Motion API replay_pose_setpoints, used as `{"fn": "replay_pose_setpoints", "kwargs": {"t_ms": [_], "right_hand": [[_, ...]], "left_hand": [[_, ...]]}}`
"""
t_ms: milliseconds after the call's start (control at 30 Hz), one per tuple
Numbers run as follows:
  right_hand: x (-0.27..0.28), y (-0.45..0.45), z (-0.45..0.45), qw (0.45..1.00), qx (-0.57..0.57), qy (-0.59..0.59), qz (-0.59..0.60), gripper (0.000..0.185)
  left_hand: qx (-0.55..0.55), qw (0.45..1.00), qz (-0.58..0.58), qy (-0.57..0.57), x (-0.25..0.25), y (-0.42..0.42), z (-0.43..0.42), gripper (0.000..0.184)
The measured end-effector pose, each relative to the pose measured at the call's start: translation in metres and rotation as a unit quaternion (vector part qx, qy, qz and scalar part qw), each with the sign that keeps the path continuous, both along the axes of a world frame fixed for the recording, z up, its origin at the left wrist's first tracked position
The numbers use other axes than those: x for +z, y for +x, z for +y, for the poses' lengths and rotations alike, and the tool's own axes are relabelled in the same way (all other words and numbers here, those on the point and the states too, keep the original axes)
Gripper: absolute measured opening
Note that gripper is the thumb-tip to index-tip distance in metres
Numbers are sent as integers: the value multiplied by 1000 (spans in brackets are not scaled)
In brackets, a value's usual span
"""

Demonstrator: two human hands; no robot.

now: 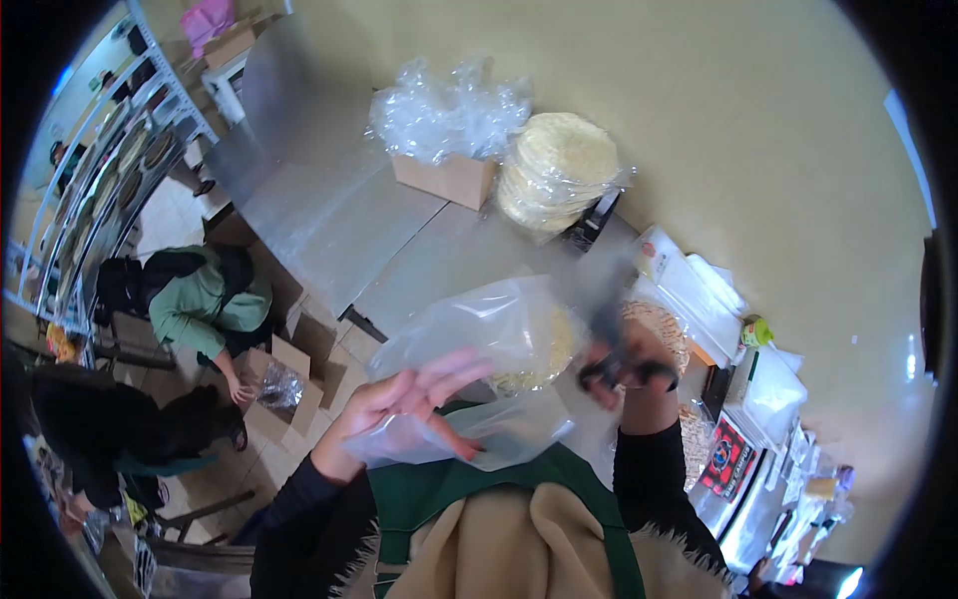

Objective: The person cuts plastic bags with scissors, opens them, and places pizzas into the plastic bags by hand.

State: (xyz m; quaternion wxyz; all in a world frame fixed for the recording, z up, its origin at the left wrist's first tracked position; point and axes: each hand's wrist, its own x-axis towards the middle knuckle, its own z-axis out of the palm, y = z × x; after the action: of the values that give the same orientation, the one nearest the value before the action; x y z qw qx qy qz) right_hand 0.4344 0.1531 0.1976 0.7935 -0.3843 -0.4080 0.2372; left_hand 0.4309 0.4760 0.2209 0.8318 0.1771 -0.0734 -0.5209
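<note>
My right hand [654,384] grips a pair of scissors [609,344] by their black handles; the blades point up and away and are smeared by motion. A large clear plastic bag [479,314] lies in front of me, with pale yellowish flat rounds [544,359] in its right part. At the bag's near left side is my left hand [409,399], its fingers stretched apart and touching the plastic. Part of that hand shows through the film. Just beyond my right hand lie more pale rounds [659,329].
A wrapped stack of pale round sheets [559,170] stands at the back beside a cardboard box [444,180] full of clear plastic bags. Along the right are white packages [699,299] and a red-black box [728,459]. Left, two people are near an open carton [284,389] on the floor.
</note>
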Motion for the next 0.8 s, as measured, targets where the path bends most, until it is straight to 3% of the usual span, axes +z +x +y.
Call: {"fn": "replay_pose_setpoints", "kwargs": {"t_ms": [33,67,100,133,167,233,300,433,500,533,567,633,700,767,800], "right_hand": [[-13,-9,-8,988,-106,105,46,71],[-11,-9,-17,969,-213,111,64,69],[-13,-3,-23,962,-232,126,74,62],[-17,-2,-24,878,-379,162,244,56],[-18,0,-22,743,-502,190,400,52],[-58,19,-51,737,-511,4,443,37],[-104,41,-69,690,-524,-63,496,35],[-153,78,-82,658,-539,-144,506,33],[-175,91,-92,575,-627,-244,466,30],[-186,91,-105,600,-593,-433,318,32],[-184,90,-99,604,-590,-432,317,32],[-159,81,-77,387,-731,-556,-79,37],[-78,56,-38,676,-594,-425,93,41],[-32,25,-10,852,-405,-318,93,49],[-13,9,2,893,-318,-304,93,53]], "left_hand": [[-8,1000,-3,-2,-3,0,6,62],[9,1000,-23,13,-6,0,12,61],[27,998,-43,28,-10,0,19,60],[37,997,-60,28,-15,1,24,57],[35,997,-62,27,-20,2,28,57],[58,997,-43,14,-27,3,36,54],[56,997,-52,29,-20,4,34,52],[42,992,-91,75,-11,7,30,53],[46,989,-100,96,-12,7,29,51],[45,987,-110,112,-13,8,28,49],[49,986,-110,115,-13,8,27,49],[56,984,-111,129,-13,8,25,50],[54,983,-101,147,-9,8,19,51],[71,977,-99,173,-6,7,13,53],[49,983,-96,146,-9,7,8,54]]}}
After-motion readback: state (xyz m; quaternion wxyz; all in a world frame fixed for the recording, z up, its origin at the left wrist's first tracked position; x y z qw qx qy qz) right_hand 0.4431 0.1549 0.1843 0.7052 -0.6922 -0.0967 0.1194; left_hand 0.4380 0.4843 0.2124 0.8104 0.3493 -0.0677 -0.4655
